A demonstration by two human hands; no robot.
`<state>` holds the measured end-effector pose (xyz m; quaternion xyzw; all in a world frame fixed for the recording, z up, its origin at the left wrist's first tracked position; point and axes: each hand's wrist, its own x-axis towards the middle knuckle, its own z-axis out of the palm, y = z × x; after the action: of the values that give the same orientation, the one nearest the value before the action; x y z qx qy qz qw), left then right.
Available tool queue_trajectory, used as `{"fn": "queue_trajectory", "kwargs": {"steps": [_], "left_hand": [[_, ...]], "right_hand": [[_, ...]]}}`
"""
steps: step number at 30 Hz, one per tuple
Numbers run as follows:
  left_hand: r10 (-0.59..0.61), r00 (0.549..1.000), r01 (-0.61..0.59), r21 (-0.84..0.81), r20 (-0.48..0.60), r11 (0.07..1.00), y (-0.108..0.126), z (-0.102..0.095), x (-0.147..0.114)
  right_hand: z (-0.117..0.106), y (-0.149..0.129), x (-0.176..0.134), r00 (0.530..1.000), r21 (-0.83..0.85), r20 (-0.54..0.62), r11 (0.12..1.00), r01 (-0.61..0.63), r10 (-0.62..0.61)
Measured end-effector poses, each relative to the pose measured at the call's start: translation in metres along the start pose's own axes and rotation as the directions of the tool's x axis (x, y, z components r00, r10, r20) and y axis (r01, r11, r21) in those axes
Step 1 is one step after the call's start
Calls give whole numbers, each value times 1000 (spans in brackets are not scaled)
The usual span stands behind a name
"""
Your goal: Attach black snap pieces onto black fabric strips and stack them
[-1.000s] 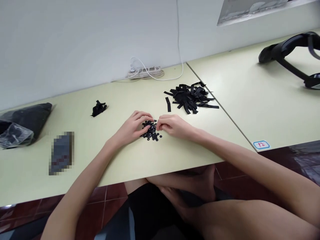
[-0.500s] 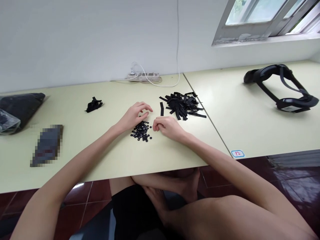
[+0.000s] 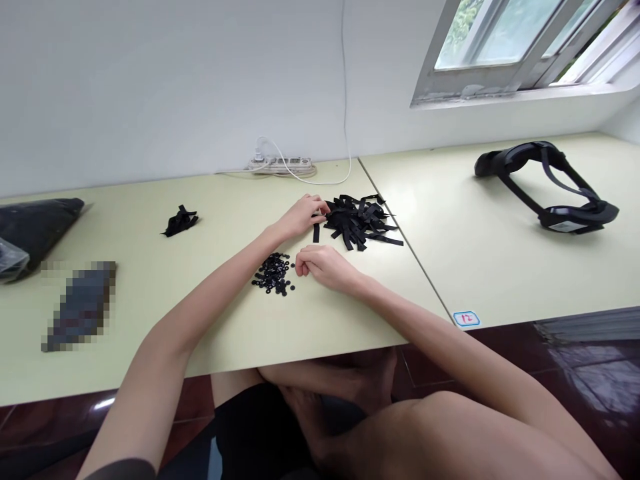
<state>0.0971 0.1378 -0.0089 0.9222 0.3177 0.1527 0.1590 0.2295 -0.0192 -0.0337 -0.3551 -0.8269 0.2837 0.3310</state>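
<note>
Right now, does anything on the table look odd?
Yes: the dark item on the left of the table is blurred into coarse squares, hiding what it is. The black strips lie in a jumbled heap, with no visible damage.

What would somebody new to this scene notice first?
Probably the loose heap of flat black fabric-like strips near the middle of the pale yellow-green tabletop, with the bare left hand at its left edge. Nearer the person and further left lies a scatter of small round black discs, beside the curled bare right hand. Far right, a bulky black headset with curved straps also stands out.
</note>
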Motion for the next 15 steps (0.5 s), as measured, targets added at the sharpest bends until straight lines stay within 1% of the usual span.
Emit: {"fn": "queue_trajectory", "kwargs": {"steps": [4,8,12,15], "left_hand": [[-17,1000,17,-16,0,1000,-1,-5,-7],[-52,998,52,-16,-28,999,0,-11,-23],[-111,990,105,-61,-91,993,5,-17,-43],[-164,974,147,-114,-159,982,7,-24,-58]], "right_hand": [[-1,-7,0,1000,23,-6,1000,-6,6],[-1,-9,-1,1000,2,1,1000,-18,18],[-1,-8,-2,1000,-2,-12,1000,-26,26],[-1,-7,-2,1000,10,-18,1000,-22,22]]}}
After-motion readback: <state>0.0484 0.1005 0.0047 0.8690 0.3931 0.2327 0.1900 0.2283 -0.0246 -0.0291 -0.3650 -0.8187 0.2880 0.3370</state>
